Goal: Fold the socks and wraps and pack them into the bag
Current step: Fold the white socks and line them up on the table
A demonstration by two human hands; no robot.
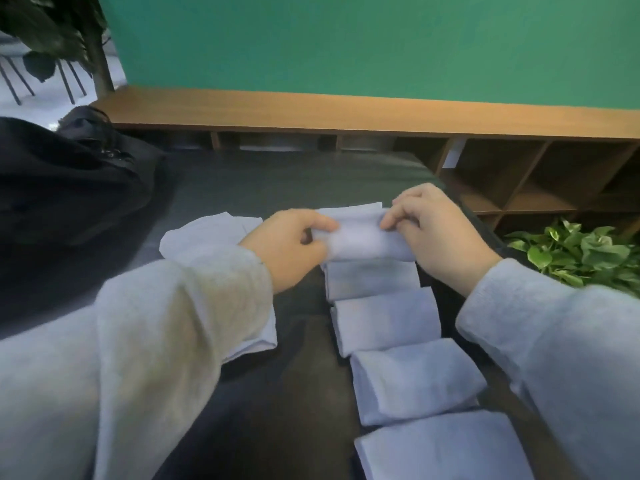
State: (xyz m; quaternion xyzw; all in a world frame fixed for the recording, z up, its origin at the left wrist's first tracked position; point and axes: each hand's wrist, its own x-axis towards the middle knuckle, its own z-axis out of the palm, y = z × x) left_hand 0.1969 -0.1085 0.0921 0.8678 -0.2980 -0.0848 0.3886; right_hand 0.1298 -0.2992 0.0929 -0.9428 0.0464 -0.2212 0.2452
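Both hands pinch the sock [363, 233] by its ends, left hand [291, 247] and right hand [440, 233] equally near, its long axis running left-right between their fingers, above the far end of the folded row [398, 344] near the tabletop's [294, 181] right edge.

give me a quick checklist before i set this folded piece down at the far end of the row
1. Both hands hold the piece: ok. Left hand and right hand pinch the pale cloth piece at its two ends.
2. Fold is tidy: cannot tell, fingers cover its ends.
3. Row is in order: ok. The folded row runs toward the body, pieces lying edge to edge.
4. Space at the far end: cannot tell; the held piece hides it.
5. Unfolded pile within reach: ok. The loose cloths lie by the left hand.
6. Bag ready: cannot tell. The black bag sits at left; its opening is unclear.
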